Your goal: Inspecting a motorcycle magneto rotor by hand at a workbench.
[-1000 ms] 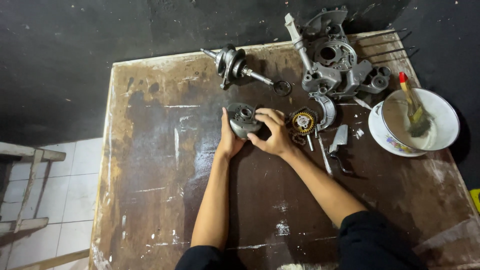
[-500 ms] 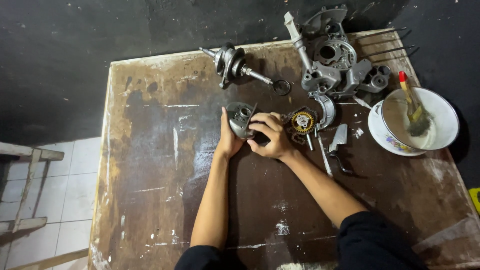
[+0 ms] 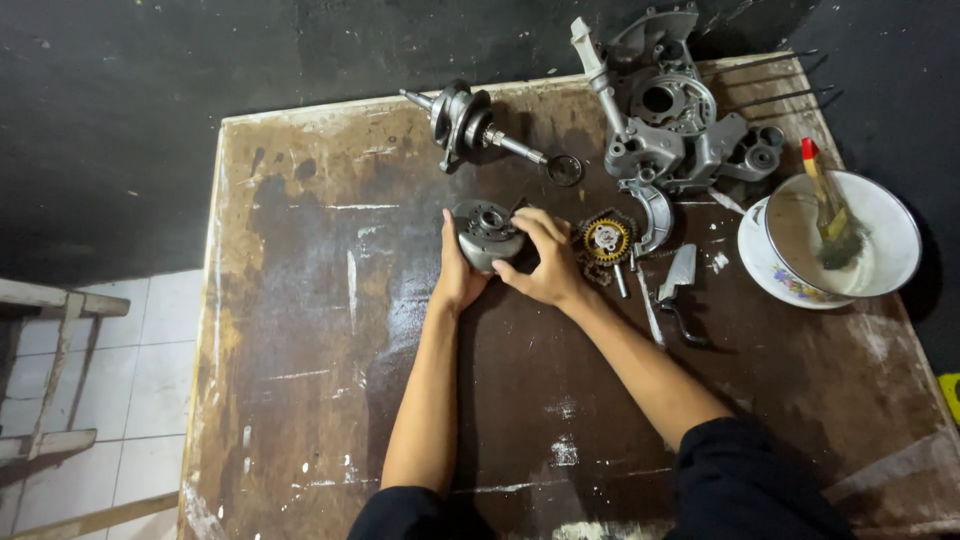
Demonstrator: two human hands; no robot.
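1. Your worn wooden bench [image 3: 300, 400] carries everything.
2. The grey engine casing [image 3: 670, 120] lies at the far right.
3. The white bowl [image 3: 880, 250] holding a brush [image 3: 830, 215] sits right.
4. The crankshaft [image 3: 470, 120] lies far centre.
5. Your left hand [image 3: 455, 280] and right hand [image 3: 545, 265] both curl around the round metal part [image 3: 485, 235], mid-bench.
6. The yellow gear [image 3: 607, 240] rests just right.

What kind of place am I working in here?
Likely a small engine repair workshop: a worn, stained wooden table carries a crankshaft, an engine casing and a gear, while both hands hold a round metal part.
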